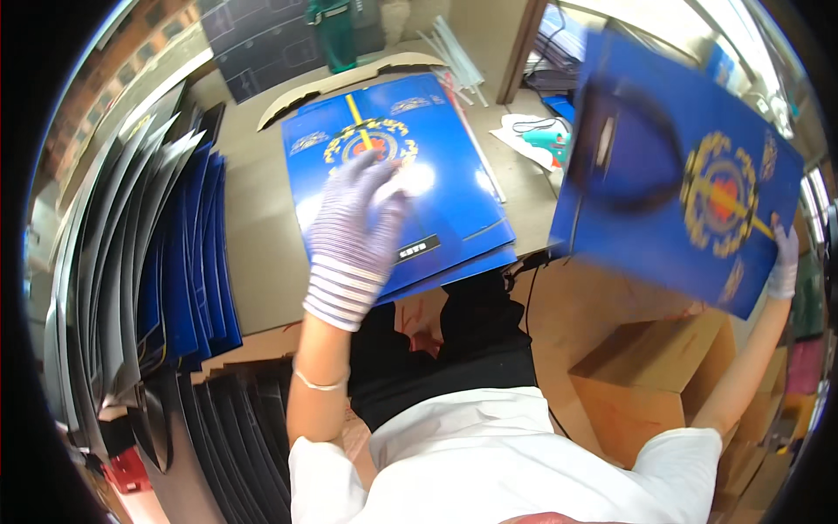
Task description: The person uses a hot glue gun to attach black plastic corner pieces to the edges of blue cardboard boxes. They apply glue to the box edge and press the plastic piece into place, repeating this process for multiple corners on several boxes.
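On the worktable lies a small stack of flat blue paper bags (463, 175), printed with a gold ring, a red centre and a yellow line. Over the top bag's lower left part is my left hand (353, 218), in a striped glove, its fingers apart. Whether it touches the surface is hard to tell. Out to the right, my gloved right hand (783, 258) grips the edge of another blue paper bag (646, 236), raised and tilted beside the table. A blurred dark handle loop (672, 144) shows across that bag. The fingers behind its edge are partly hidden.
Many black and blue flat bags (196, 253) stand stacked at the left. A teal glue gun (548, 140) rests on white paper, with glue sticks (458, 65) behind. A green bottle (336, 39) stands at the back. Below right is a cardboard box (646, 354).
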Motion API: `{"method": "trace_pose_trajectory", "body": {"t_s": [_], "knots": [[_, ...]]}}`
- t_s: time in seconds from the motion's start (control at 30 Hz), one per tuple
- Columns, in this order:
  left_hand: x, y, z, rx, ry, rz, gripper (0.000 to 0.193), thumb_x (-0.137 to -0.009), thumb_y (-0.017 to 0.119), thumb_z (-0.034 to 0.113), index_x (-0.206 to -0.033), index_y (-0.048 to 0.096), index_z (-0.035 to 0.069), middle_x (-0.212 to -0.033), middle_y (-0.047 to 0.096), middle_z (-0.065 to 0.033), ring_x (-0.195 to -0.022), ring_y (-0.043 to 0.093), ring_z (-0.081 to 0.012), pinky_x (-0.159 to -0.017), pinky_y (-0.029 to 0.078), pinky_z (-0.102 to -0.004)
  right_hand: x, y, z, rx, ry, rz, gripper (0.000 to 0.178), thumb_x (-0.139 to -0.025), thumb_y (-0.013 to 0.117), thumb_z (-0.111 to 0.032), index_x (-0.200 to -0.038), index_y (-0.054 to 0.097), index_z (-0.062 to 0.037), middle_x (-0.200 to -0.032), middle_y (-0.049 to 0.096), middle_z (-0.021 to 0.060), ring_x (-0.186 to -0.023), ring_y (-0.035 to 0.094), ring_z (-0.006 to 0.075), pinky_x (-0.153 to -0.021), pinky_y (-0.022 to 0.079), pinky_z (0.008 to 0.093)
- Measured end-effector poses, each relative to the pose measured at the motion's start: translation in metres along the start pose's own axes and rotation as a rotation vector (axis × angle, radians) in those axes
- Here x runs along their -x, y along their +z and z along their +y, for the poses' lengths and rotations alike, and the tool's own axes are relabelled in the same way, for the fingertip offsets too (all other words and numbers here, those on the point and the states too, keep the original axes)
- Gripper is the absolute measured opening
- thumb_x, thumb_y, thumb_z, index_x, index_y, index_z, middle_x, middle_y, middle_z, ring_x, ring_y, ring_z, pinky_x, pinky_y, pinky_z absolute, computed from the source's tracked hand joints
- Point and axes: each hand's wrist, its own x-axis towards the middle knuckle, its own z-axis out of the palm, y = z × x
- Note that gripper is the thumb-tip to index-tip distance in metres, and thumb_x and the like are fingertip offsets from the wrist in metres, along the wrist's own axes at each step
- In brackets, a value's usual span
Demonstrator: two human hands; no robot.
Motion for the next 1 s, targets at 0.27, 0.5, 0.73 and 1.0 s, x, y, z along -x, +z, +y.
{"method": "trace_pose_trajectory", "body": {"t_s": [0.27,0.5,0.73,1.0], "knots": [[0.027,0.038,-0.07,-0.549,-0.176,-0.556,0.069,-0.087,0.064,0.057,-0.145,0.051,0.022,-0.155,0.036,-0.0219,-0.143,0.03,-0.0483,-0.116,0.023,-0.0614,-0.108,-0.001,0.172,0.072,0.24,0.273,0.054,-0.088,0.075,-0.042,-0.118,0.068,0.0034,-0.106,0.066,0.0047,-0.087,0.059,0.0157,-0.087,0.048,0.031],[-0.036,0.044,-0.108,-0.061,-0.021,-0.535,0.032,-0.085,0.073,0.025,-0.109,0.071,0.004,-0.11,0.069,-0.0185,-0.101,0.067,-0.0324,-0.089,0.053,-0.0394,-0.133,-0.083,0.206,0.68,0.324,0.202,0.058,-0.092,0.071,-0.041,-0.126,0.061,0.0046,-0.108,0.069,0.0089,-0.095,0.064,0.0174,-0.09,0.049,0.0315],[-0.185,0.072,-0.246,-0.354,-0.271,-0.076,0.027,-0.083,0.072,0.024,-0.107,0.076,0.011,-0.1,0.075,-0.013,-0.093,0.071,-0.0309,-0.087,0.055,-0.0367,-0.048,0.116,0.114,0.428,-0.203,0.048,0.026,-0.104,0.051,-0.009,-0.125,0.061,0.0033,-0.115,0.067,0.0088,-0.106,0.064,0.0157,-0.096,0.05,0.0285],[-0.238,0.132,-0.307,-0.491,-0.317,-0.194,0.018,-0.076,0.074,0.023,-0.089,0.08,0.012,-0.092,0.073,-0.0137,-0.092,0.07,-0.0335,-0.089,0.055,-0.0399,0.019,0.227,0.053,0.381,-0.412,-0.132,0.018,-0.097,0.058,0.005,-0.113,0.066,0.0062,-0.103,0.069,0.0111,-0.089,0.069,0.0162,-0.082,0.056,0.0284]]}}
